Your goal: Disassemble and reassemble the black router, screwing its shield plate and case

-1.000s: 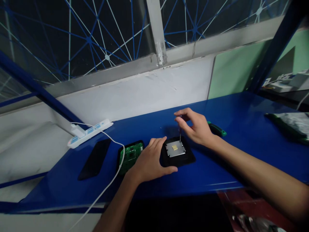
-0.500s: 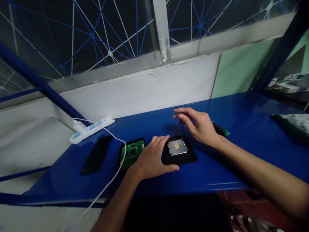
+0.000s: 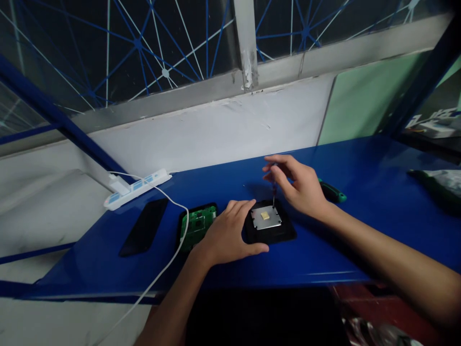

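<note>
My right hand [image 3: 300, 185] pinches a small screwdriver [image 3: 274, 188], held upright. Its tip meets the far right corner of a silvery metal plate [image 3: 271, 222], where a dark screw or clip sits. A pale yellow square pad [image 3: 265, 216] lies on the middle of this plate. Under the plate is a black plastic cover [image 3: 284, 234]. My left hand [image 3: 230, 234] rests along the cover's left side, fingers stretched over its far edge and thumb apart at the near edge. Left of that hand, partly hidden by it, a green circuit board [image 3: 199, 223] sits in a black housing.
A black flat panel [image 3: 144, 228] lies at the left of the blue table [image 3: 309, 262]. Behind it stands a white power strip [image 3: 139, 189], with a white cable [image 3: 183, 240] crossing the circuit board. A green-and-black handled tool [image 3: 332, 191] lies behind my right wrist. A plastic bag [image 3: 441, 190] is far right.
The view has shifted slightly. My right hand's fingers have turned a little around the screwdriver, which stays at the same corner. My left hand keeps its place on the cover.
</note>
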Available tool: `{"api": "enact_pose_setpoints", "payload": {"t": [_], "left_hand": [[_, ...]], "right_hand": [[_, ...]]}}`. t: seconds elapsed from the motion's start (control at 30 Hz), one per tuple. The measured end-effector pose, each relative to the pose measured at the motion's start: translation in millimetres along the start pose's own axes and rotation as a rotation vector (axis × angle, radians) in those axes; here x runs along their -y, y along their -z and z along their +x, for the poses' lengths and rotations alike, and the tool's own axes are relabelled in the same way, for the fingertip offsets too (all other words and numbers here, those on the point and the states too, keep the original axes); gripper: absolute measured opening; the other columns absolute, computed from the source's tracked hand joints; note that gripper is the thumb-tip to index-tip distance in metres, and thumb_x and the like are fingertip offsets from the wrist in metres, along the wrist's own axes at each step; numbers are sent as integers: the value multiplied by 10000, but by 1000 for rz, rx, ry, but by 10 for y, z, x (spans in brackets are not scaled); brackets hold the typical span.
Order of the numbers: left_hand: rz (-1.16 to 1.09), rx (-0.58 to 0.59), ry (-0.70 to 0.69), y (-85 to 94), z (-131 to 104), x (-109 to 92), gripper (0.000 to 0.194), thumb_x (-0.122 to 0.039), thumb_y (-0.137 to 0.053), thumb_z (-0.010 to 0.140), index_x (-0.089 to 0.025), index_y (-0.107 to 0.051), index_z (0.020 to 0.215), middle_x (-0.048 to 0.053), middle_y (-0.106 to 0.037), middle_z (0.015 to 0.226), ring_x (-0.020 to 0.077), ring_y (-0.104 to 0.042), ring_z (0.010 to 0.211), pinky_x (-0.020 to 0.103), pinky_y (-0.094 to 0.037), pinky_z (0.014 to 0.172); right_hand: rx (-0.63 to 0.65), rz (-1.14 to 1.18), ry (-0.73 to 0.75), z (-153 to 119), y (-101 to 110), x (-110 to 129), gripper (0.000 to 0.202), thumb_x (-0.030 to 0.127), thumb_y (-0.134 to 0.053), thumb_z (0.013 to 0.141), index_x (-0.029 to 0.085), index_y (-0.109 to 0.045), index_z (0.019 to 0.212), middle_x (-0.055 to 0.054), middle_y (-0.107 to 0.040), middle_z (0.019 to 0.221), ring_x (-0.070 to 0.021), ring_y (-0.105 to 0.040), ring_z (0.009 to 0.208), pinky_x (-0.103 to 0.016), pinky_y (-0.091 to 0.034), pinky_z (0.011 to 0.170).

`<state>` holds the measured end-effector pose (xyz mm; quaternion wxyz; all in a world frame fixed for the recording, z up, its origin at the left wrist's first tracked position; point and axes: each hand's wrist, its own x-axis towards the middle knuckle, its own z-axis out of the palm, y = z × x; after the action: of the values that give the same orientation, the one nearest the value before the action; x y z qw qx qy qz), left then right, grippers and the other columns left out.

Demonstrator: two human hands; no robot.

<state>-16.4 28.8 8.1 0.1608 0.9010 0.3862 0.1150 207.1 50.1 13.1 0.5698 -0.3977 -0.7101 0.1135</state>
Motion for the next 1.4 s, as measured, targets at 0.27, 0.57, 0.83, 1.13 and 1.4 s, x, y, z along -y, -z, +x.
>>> {"api": "enact_pose_setpoints", "payload": {"t": [0.27, 0.57, 0.83, 1.13, 1.4], "left_hand": [[5, -6, -18, -5, -8, 7, 964, -594, -792, 711, -230, -361, 1492, 106, -490, 1477, 356, -409, 1375, 543, -418, 1106], [2, -9, -31, -19, -8, 23, 944, -607, -777, 715, -243, -371, 1487, 110, -493, 1468, 366, -413, 1369, 561, -408, 1107], [19, -2, -30, -21, -15, 23, 862, -611, -778, 726, -218, -463, 1426, 111, -488, 1469, 335, -412, 1367, 519, -393, 1132], [17, -11, -45, -22, -16, 28, 791, -614, -774, 728, -268, -500, 1384, 95, -502, 1448, 345, -429, 1350, 538, -416, 1100], [34, -17, -49, -23, -18, 23, 797, -590, -800, 720, -228, -521, 1373, 108, -507, 1439, 325, -434, 1340, 505, -405, 1121]], "right_hand": [[12, -119, 93, 3, 1, 1, 209, 331, -525, 991, 225, -635, 1133, -73, -638, 1047, -179, -643, 861, -343, -581, 698], [-73, -117, 65, -4, -10, 21, 206, 343, -632, 937, 247, -652, 1119, -31, -629, 885, -148, -625, 698, -319, -571, 625], [16, -70, 21, -35, -12, 38, 264, 308, -420, 1029, 218, -602, 1198, -76, -704, 1087, -184, -708, 886, -361, -578, 752], [-79, -119, 42, -27, -28, 34, 256, 285, -539, 980, 248, -634, 1215, -50, -665, 946, -161, -668, 739, -336, -580, 645], [-14, -113, 67, -26, -25, 27, 231, 334, -508, 995, 238, -638, 1160, -75, -662, 1058, -188, -672, 870, -353, -585, 708]]}}
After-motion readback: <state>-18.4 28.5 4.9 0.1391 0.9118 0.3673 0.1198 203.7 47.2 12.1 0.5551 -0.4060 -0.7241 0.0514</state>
